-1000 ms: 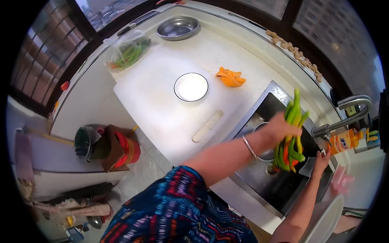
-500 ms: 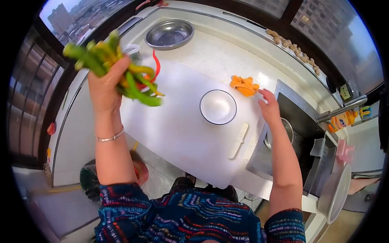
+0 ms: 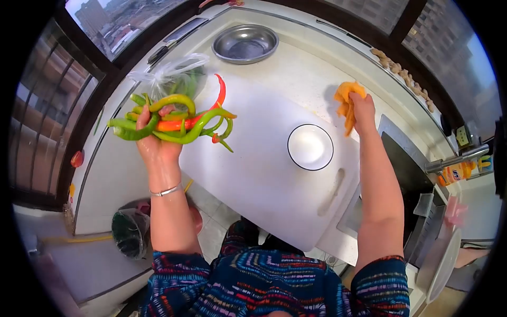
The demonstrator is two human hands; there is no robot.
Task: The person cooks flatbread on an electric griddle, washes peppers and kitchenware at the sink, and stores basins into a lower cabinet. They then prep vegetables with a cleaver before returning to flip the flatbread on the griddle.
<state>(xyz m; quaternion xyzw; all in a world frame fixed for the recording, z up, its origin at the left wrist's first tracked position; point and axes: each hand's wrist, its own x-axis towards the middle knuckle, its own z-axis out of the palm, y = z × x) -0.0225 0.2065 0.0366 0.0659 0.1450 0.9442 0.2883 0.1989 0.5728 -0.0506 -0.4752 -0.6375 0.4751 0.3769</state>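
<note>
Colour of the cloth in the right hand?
The cloth in the right hand is orange; clearest in the head view.

Open middle on the cutting board (image 3: 240, 169) — bowl (image 3: 310, 147) stands right.

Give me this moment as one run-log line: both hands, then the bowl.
left hand: holding green and red peppers | right hand: gripping orange cloth | white bowl: on cutting board

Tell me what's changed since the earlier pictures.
The left hand carried the chili peppers leftward from the sink; the right hand picked up the orange cloth off the counter. The white bowl stayed on the cutting board, the steel basin beyond it.
</note>
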